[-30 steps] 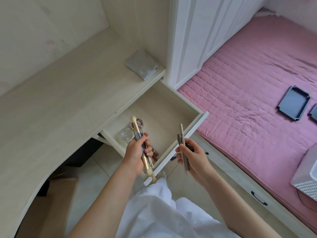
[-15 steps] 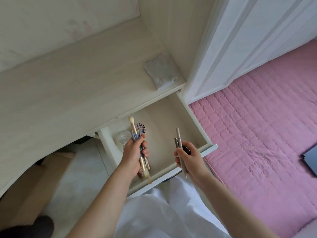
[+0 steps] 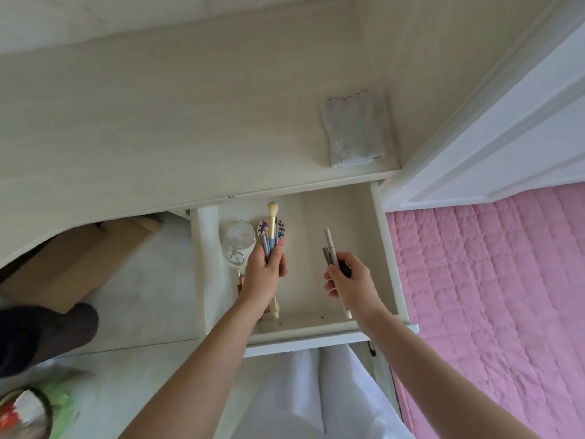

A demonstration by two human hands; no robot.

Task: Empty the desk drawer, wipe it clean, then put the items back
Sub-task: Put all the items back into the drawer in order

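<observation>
The pale desk drawer [image 3: 386, 248] stands pulled open below the desk top [image 3: 158, 128]. Over its left half my left hand [image 3: 265, 274] grips a bundle of makeup brushes [image 3: 271, 231] with blue and gold handles. Over the right half my right hand [image 3: 349, 277] holds a few slim grey and white pens [image 3: 329, 248]. A small round mirror on a key ring [image 3: 241, 236] lies on the drawer floor at the left, beside a patterned round item [image 3: 262, 229] behind the brushes. A folded grey cloth [image 3: 354, 134] rests on the desk's right end.
A pink quilted bed [image 3: 490, 280] lies right of the drawer, with a white door [image 3: 506, 128] above it. A cardboard box [image 3: 72, 264] and a dark foot [image 3: 47, 331] are under the desk at left. White clothing [image 3: 310, 391] covers my lap.
The view has swung left, off the bed and squarely over the drawer. Both hands keep their hold on the brushes and pens above the drawer.
</observation>
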